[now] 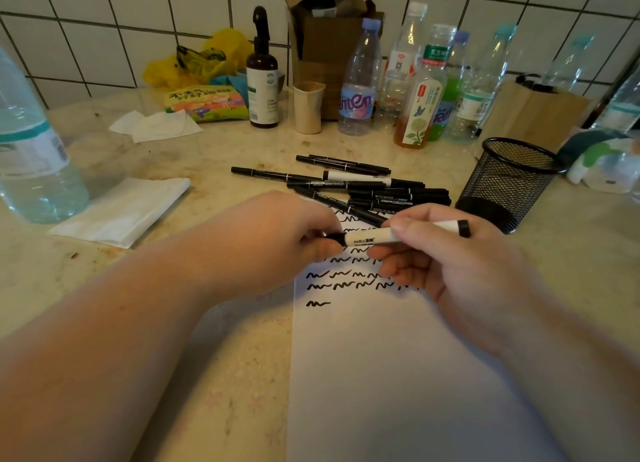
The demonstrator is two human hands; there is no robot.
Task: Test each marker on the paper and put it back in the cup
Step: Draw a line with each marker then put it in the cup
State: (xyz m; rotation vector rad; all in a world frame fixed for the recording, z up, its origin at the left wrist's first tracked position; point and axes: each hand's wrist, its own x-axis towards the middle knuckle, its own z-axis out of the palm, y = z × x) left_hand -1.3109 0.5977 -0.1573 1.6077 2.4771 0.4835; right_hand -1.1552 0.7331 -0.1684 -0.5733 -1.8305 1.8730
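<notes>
A white marker (pixel 372 237) with black ends lies level between my two hands, above the paper. My right hand (pixel 446 264) grips its white barrel. My left hand (pixel 277 239) pinches the black cap end on the left. The white paper (pixel 398 375) carries several rows of black squiggles near its top. A pile of several black markers (pixel 374 189) and one more white one lies just beyond the paper. The black mesh cup (pixel 509 181) stands upright to the right of the pile; no marker shows inside it.
Several plastic bottles (pixel 419 80) and a cardboard box (pixel 325 45) line the tiled wall behind. A beige cup (pixel 307 108) and a pump bottle (pixel 262 80) stand at centre back. A big water bottle (pixel 31 156) and folded tissue (pixel 121 212) sit at left.
</notes>
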